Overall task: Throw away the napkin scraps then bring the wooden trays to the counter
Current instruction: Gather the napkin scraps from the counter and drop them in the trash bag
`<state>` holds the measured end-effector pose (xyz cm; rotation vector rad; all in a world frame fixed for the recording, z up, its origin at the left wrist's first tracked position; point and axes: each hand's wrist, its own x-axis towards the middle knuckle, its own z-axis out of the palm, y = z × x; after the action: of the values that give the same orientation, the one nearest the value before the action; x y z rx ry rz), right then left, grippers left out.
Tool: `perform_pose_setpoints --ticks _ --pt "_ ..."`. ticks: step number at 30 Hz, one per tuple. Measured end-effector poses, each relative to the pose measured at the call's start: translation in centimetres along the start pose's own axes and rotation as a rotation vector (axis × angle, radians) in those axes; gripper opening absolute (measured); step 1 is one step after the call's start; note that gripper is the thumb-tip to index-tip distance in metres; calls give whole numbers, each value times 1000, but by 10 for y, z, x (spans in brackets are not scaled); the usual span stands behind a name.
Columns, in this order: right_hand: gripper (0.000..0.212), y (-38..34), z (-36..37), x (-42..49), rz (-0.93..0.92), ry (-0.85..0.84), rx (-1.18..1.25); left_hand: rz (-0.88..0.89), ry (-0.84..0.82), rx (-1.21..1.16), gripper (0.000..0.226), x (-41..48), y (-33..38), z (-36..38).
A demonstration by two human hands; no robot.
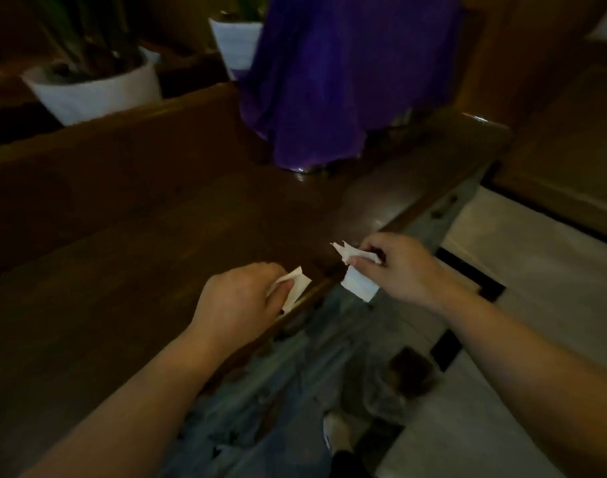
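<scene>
Over the near right corner of a dark wooden table (129,215), my left hand (240,298) pinches a white napkin scrap (297,288) between thumb and fingers. My right hand (395,267) is just beyond the table's edge and grips another torn white napkin scrap (359,286); one ragged tip sticks up and a larger piece hangs below the fingers. The two hands are a short gap apart. No wooden tray is in view.
A purple cloth (333,74) drapes over something at the table's far side. Two white plant pots (92,88) (235,43) stand behind the table. A light tiled floor (522,270) with dark inlays lies to the right, with my jeans and shoe below.
</scene>
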<state>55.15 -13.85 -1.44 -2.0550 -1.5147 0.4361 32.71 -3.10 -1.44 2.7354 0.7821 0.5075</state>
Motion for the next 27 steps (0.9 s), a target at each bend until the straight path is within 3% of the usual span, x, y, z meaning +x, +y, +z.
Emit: perform_pose_setpoints --ticks 7,13,19,27 --pt "24 80 -10 -108 324 63 36 210 -50 -56 35 3 62 64" --pt "15 153 13 -154 503 114 217 201 -151 -118 36 4 91 125" --pt "15 252 55 -164 738 163 511 85 -260 -160 36 14 102 238" --pt "20 405 146 -168 1017 170 793 -289 -538 -229 29 30 102 412"
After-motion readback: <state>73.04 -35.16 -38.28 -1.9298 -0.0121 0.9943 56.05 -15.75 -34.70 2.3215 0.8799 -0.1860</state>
